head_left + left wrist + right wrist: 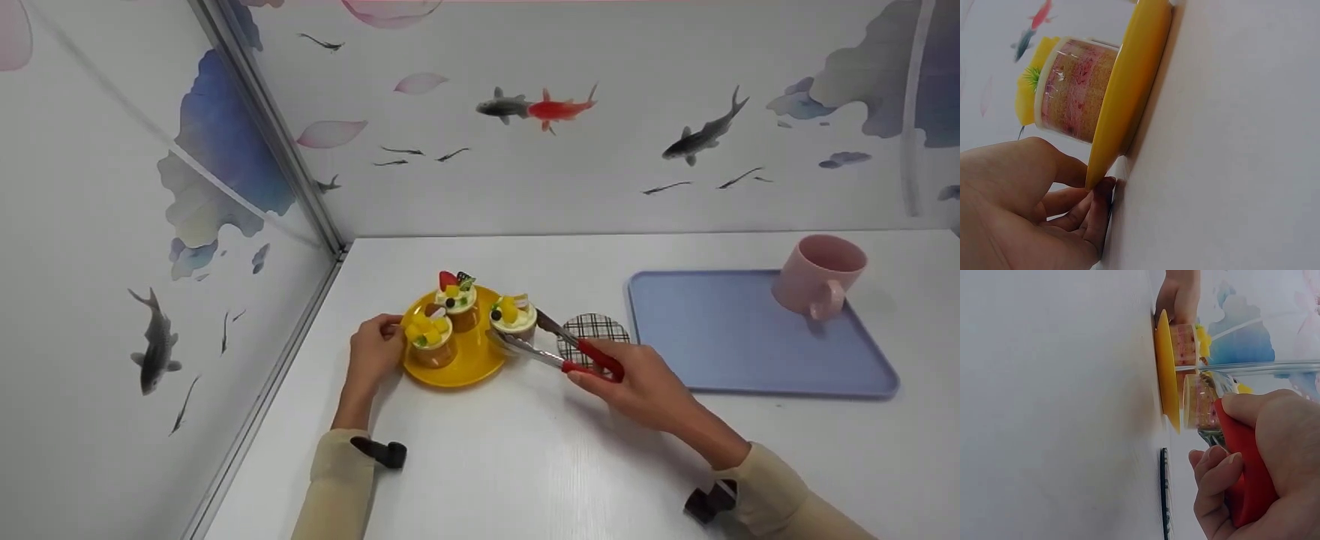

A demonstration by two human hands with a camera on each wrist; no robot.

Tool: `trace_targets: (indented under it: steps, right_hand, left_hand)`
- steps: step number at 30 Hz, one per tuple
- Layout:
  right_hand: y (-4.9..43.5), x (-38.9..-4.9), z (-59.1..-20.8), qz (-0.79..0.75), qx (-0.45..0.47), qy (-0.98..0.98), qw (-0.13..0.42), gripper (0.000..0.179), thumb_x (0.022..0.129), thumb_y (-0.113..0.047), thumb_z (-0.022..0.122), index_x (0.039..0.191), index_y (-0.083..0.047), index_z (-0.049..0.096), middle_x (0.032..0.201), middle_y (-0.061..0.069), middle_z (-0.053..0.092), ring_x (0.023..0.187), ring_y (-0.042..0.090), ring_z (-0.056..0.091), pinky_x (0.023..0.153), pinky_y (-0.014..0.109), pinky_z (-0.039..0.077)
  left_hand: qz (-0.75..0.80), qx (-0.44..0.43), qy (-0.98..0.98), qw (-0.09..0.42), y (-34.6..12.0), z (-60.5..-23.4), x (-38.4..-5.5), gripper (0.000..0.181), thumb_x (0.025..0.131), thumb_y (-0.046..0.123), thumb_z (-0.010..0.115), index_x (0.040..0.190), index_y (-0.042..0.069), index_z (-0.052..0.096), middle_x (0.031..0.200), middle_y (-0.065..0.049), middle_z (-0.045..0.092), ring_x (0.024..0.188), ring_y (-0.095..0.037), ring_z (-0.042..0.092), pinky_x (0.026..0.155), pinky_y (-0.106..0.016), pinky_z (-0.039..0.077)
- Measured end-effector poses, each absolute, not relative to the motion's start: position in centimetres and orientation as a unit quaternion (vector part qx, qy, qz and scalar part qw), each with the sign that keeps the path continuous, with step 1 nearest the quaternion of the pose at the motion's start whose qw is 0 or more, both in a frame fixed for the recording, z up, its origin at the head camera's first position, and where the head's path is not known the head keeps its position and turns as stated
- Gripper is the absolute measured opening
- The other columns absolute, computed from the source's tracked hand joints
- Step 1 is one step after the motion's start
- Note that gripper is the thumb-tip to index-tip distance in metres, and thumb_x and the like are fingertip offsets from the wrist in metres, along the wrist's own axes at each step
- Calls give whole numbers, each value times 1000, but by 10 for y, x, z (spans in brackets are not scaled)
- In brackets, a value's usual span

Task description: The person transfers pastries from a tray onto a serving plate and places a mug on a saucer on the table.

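Observation:
My left hand [375, 349] pinches the left rim of a yellow plate [469, 367], thumb above and fingers beneath, as the left wrist view shows. On the plate stand two dessert cups: one topped with yellow fruit cubes [427, 330], the other with a strawberry [448, 280]. In my right hand [637, 386] are metal tongs with red handles [611, 364]. Their tips clasp the sides of a third dessert cup [514, 315] with cream and yellow fruit. The right wrist view shows this cup [1199, 402] raised slightly off the plate, over its right edge.
A round plaid coaster [592, 328] lies under and beside the tongs. To the right is a blue tray [720, 330], with a pink mug [814, 274] at its back right corner. Printed panels [600, 187] stand behind and to the left of the white table [480, 465].

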State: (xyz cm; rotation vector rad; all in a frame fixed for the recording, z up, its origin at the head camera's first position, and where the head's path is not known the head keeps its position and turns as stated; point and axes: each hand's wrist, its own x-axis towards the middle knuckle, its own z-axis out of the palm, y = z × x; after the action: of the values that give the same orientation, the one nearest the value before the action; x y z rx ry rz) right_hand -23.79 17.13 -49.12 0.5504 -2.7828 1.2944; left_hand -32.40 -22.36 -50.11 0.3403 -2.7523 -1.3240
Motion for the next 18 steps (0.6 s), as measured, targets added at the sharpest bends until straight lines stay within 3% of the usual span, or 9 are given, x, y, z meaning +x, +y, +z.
trace_targets:
  steps: [5,12,18]
  right_hand:
    - [168,-241,-491,410,179,-894,13,31,87,-54,71,112,-36,70,73,-10,63,61,10,47,47,22,34]
    - [162,-245,-491,399,171,-901,7,53,85,-56,72,126,-22,69,83,-13,66,73,12,55,54,24,43]
    - [157,-249,-492,413,177,-893,7,47,86,-53,74,121,-21,70,83,-13,67,72,13,56,53,23,43]
  left_hand:
    - [-431,109,-895,36,-223,-501,-325,29,98,18,58,124,11,67,110,-9,67,96,-21,62,79,-28,56]
    - [-431,113,-895,29,-224,-502,-325,29,99,19,57,125,12,67,110,-8,67,96,-21,61,81,-29,55]
    - [-423,108,-899,36,-224,-503,-325,29,98,19,58,124,10,68,110,-9,69,98,-21,63,83,-30,56]
